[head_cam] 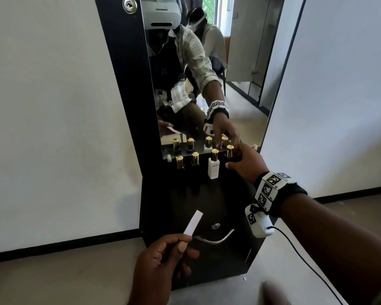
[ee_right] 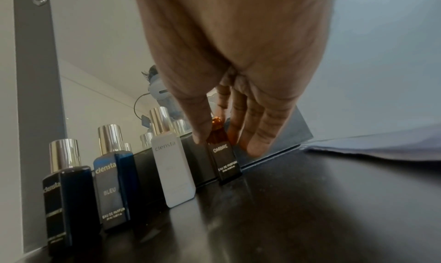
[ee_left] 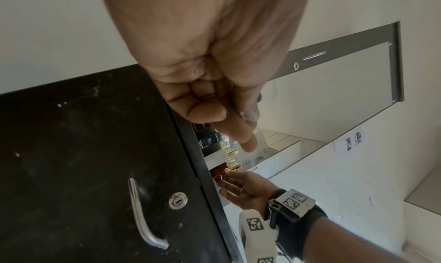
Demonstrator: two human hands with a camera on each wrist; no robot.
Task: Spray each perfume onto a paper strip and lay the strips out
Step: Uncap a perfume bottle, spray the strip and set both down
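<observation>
Several gold-capped perfume bottles stand in a row on the black cabinet top (head_cam: 207,194), in front of a mirror. From left to right they are a black bottle (ee_right: 66,197), a blue BLEU bottle (ee_right: 114,187), a white bottle (head_cam: 213,168) and an amber OMBRE bottle (ee_right: 224,157). My right hand (head_cam: 244,164) grips the amber bottle at its shoulder, thumb on one side and fingers on the other, with the bottle's base at the surface. Nearer me, over the cabinet's front edge, my left hand (head_cam: 163,254) pinches the lower end of a white paper strip (head_cam: 194,222), which points up and right.
The mirror (head_cam: 207,84) in a dark frame rises right behind the bottles and reflects them and me. A metal handle (head_cam: 216,238) and a lock (head_cam: 216,226) are on the cabinet door below. White walls flank the cabinet. A black cable (head_cam: 306,254) runs from my right wrist camera.
</observation>
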